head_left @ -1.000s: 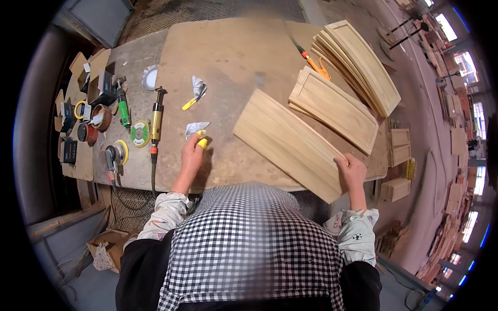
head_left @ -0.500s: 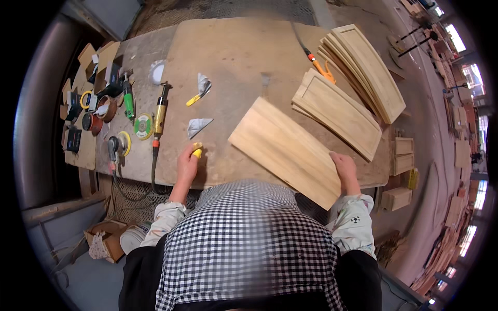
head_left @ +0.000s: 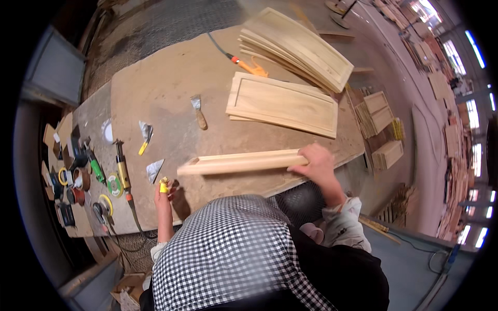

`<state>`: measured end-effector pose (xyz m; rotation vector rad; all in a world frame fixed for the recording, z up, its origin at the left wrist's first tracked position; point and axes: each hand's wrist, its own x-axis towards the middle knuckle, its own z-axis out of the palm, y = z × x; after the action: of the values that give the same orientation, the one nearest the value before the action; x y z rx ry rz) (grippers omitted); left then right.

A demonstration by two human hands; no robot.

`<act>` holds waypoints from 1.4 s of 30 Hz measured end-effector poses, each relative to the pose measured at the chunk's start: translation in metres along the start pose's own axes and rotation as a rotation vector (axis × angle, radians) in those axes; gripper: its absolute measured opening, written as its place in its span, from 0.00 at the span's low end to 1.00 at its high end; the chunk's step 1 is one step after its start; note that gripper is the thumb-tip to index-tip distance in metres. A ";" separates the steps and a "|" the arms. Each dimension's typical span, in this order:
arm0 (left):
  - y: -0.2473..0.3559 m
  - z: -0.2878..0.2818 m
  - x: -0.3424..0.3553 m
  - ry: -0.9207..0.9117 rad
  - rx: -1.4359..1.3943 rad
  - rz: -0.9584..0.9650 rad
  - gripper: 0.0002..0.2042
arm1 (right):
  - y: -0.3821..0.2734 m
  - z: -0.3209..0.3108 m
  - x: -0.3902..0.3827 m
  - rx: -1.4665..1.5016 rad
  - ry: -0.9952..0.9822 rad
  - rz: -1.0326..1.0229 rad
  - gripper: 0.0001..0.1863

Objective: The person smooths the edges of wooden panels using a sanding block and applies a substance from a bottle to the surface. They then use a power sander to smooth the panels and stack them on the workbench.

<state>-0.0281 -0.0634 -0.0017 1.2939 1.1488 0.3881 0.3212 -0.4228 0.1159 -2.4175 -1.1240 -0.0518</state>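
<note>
My right hand [head_left: 316, 163] grips the right end of a pale wooden panel [head_left: 236, 161], tilted onto its edge near the table's front. My left hand [head_left: 165, 192], with yellow coverings on fingertips, is off the panel's left end, fingers apart. Beside it lies a grey triangular piece [head_left: 154, 169]. A yellow-handled tool with a crumpled grey piece [head_left: 144, 142] and a wooden-handled scraper [head_left: 199, 114] lie behind. Stacked framed panels [head_left: 280, 103] lie beyond, with a higher fanned stack [head_left: 295, 46] at the back.
On the left are power tools [head_left: 122, 168], a sander [head_left: 104, 206], discs and open boxes [head_left: 52, 155]. An orange air gun [head_left: 257, 70] with a hose lies at the back. More wooden pieces [head_left: 386, 154] sit right of the table [head_left: 171, 72].
My right hand has lifted and turned the panel from lying flat onto its edge, uncovering the wooden-handled scraper. The whole view has swung, shifting the table's things.
</note>
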 end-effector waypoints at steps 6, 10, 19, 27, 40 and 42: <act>0.033 0.062 -0.005 -0.205 0.041 -0.121 0.22 | 0.002 0.042 -0.078 0.041 -0.196 -0.016 0.29; 0.009 0.085 0.022 -0.253 0.309 0.156 0.22 | 0.022 0.052 -0.068 -0.017 0.020 0.163 0.30; 0.101 0.221 0.100 -0.333 0.746 0.445 0.27 | 0.207 0.055 0.016 0.115 0.249 0.965 0.32; 0.102 0.307 0.167 -0.262 0.833 0.405 0.25 | 0.235 0.047 0.029 0.230 -0.013 0.961 0.32; 0.091 0.173 0.069 -0.323 -0.051 0.310 0.14 | 0.137 0.040 -0.054 0.811 0.484 0.272 0.02; 0.081 0.148 0.067 -0.283 -0.195 0.331 0.16 | 0.125 0.046 -0.055 0.650 0.510 0.249 0.03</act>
<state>0.1519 -0.0671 0.0192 1.3187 0.6435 0.5274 0.3686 -0.5117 0.0121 -1.7911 -0.4967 -0.1804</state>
